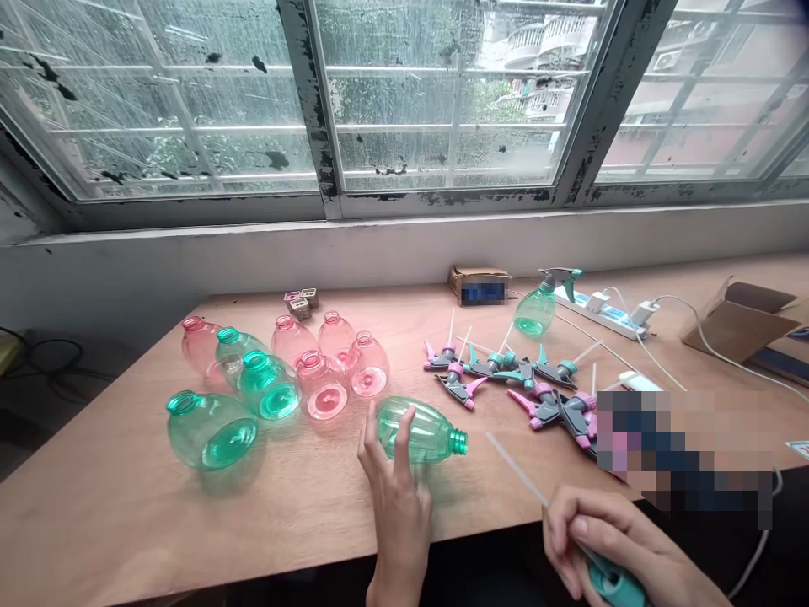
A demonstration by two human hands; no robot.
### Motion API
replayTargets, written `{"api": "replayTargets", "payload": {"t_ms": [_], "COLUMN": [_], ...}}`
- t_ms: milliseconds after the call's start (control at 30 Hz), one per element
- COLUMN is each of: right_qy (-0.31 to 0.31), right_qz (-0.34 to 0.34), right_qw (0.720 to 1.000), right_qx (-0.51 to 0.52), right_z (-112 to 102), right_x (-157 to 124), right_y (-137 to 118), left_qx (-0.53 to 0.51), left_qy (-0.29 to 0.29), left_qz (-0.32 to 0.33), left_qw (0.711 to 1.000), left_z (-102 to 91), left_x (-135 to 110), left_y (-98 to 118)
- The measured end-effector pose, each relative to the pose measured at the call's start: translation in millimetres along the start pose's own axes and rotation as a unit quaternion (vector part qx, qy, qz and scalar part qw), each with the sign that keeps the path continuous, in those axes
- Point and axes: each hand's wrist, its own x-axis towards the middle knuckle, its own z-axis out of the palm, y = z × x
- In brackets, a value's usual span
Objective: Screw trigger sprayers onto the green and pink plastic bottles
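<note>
My left hand (397, 497) grips a clear green spray bottle (420, 430) that lies tipped over, its threaded neck pointing right. Near the table's front edge, my right hand (607, 535) is closed around a teal and grey spray head (616, 586), partly hidden by the fingers. A thin white dip tube (518, 468) runs from it up and left, its tip short of the bottle neck. Further left are three open green bottles (211, 430) and several open pink bottles (322, 388). Loose spray heads (464, 384) with pink or teal triggers lie beyond the dip tube.
At the back stands a green bottle (534, 312) with its spray head on. Behind it runs a white power strip (607, 314) with plugs and cables. A small cardboard box (480, 274) sits by the wall, and an open carton (739, 316) lies right. A blurred patch covers the right edge.
</note>
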Motion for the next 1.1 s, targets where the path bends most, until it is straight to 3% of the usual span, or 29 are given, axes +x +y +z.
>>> {"api": "replayTargets", "payload": {"t_ms": [100, 167, 300, 400, 500, 700, 900, 1033, 1100], "right_qy": [0.006, 0.003, 0.012, 0.053, 0.128, 0.157, 0.207, 0.252, 0.249], "right_qz": [0.062, 0.064, 0.014, -0.013, -0.033, -0.101, -0.196, -0.150, -0.136], "right_qw": [0.997, 0.998, 0.995, 0.989, 0.984, 0.975, 0.957, 0.953, 0.956], "right_qx": [-0.045, -0.021, 0.094, 0.138, 0.123, 0.122, 0.045, -0.073, -0.078], "right_z": [3.2, 6.7, 8.3, 7.0, 4.0, -2.7, 7.4, 2.1, -0.5], "right_x": [7.4, 22.1, 56.5, 70.2, 70.8, 59.4, 64.9, 82.1, 90.0], "right_y": [1.8, 5.6, 14.9, 19.5, 19.5, 12.3, 20.2, 34.7, 41.8], "left_qx": [-0.013, -0.029, -0.050, -0.044, -0.033, -0.020, -0.021, -0.022, -0.036], "left_qy": [-0.008, -0.015, -0.044, -0.058, -0.059, -0.056, -0.050, -0.052, -0.060], "left_qz": [-0.005, -0.007, 0.027, 0.050, 0.067, 0.069, 0.039, 0.033, 0.032], "left_qw": [1.000, 0.999, 0.997, 0.996, 0.995, 0.996, 0.998, 0.998, 0.997], "left_z": [-1.4, -2.6, -4.3, -4.5, -4.0, -3.0, -3.4, -1.7, -1.9], "left_x": [0.1, 0.0, 0.0, 0.0, -0.3, -1.6, -0.7, -1.4, -1.5], "left_y": [0.5, 0.2, -0.6, -0.2, 0.6, 1.3, 2.9, 1.4, 0.4]}}
